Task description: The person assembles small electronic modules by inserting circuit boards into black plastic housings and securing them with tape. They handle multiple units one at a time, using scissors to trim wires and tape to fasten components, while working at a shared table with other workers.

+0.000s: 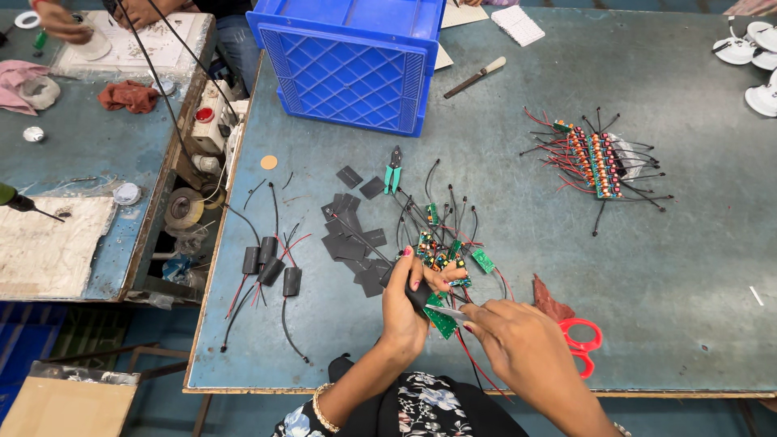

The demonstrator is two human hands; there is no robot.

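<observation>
Head view: left hand (409, 303) grip clasps flat green circuit board (441, 321); right hand (518, 344) pinches thin wire.

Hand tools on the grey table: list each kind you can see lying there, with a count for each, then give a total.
Red-handled scissors: 1
Green-handled wire cutters: 1
Pale-handled knife-like tool: 1
Total: 3

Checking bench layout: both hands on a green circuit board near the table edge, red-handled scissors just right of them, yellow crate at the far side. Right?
Not quite: the head view shows a blue crate, not yellow. The rest holds: left hand and right hand on the green circuit board, red-handled scissors just right of them.
</observation>
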